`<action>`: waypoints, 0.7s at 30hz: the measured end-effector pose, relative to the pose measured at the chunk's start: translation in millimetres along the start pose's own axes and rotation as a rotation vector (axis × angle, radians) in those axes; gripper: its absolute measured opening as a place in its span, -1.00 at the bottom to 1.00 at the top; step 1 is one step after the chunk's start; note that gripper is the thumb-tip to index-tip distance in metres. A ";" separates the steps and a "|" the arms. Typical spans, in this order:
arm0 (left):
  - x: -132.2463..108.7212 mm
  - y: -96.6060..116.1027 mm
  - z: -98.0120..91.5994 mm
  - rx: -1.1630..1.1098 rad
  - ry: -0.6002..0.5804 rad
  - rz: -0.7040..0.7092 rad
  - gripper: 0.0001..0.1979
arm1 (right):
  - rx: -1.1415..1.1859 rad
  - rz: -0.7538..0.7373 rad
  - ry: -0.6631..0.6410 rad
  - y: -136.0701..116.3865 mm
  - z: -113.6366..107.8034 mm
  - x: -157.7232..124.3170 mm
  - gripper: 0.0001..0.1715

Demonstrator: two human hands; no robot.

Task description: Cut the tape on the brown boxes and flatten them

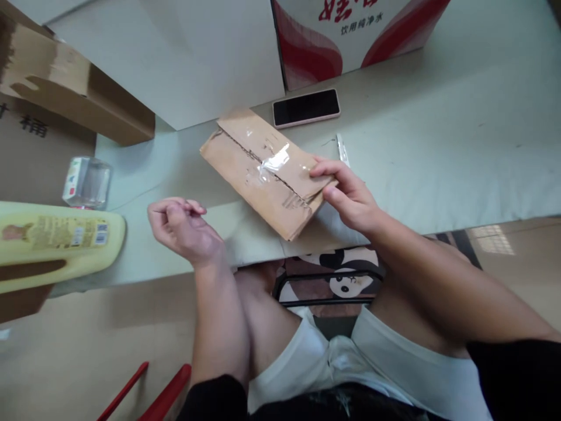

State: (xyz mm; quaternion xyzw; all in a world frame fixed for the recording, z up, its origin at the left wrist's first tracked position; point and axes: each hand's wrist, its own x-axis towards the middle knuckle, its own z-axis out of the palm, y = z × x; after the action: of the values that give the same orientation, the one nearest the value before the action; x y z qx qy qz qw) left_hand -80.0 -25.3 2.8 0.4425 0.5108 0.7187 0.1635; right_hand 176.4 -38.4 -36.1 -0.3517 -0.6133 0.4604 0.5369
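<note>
A flat brown cardboard box (258,181) lies at an angle near the table's front edge. A ragged slit runs along its top face, and shiny clear tape crosses the middle. My right hand (350,196) grips the box's right end, fingers on top and thumb at the edge. To the left of the box, apart from it, my left hand (184,228) is raised with its fingers curled in; what they hold, if anything, is hidden. Just behind my right hand lies a slim pale tool like a utility knife (342,150), partly covered. A phone (306,108) with a dark screen rests beyond the box.
Behind stand a large white box (188,58) and a red-and-white carton (350,41). At left are a brown carton (56,88), a clear plastic container (87,182) and a yellow bottle (61,242) on its side. Pale green cloth (460,146) covers the table.
</note>
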 end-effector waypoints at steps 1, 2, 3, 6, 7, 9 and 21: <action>-5.1 8.5 -2.2 -0.029 -0.063 0.003 -0.69 | 0.000 0.003 -0.010 0.2 -1.0 1.1 -0.46; -10.0 17.3 -3.0 -0.052 -0.127 0.019 -0.65 | -0.006 0.005 -0.019 0.4 -1.8 1.7 -0.43; -14.6 26.3 -2.5 -0.071 -0.184 0.047 -0.62 | -0.017 0.004 -0.019 0.4 -2.4 1.7 -0.40; -28.2 51.6 4.4 -0.100 -0.311 0.124 -0.54 | -0.076 -0.034 0.090 -3.4 -3.3 -2.7 -0.33; -34.8 58.7 6.6 -0.110 -0.334 0.132 -0.51 | -0.102 -0.061 0.159 -6.3 -3.6 -5.5 -0.35; -55.9 69.2 8.0 -0.164 -0.324 0.102 -0.46 | -0.160 -0.104 0.274 -13.6 -5.5 -11.5 -0.43; -268.3 -26.5 23.0 0.185 -0.902 -1.044 -0.55 | -0.250 -0.086 0.440 -8.2 -43.5 -6.3 -0.36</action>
State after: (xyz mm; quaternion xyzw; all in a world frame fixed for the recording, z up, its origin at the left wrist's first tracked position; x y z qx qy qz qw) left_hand 81.6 -184.8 -144.3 0.4065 0.5980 0.2456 0.6456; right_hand 220.8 -38.8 -30.5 -0.4807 -0.5481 0.2700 0.6290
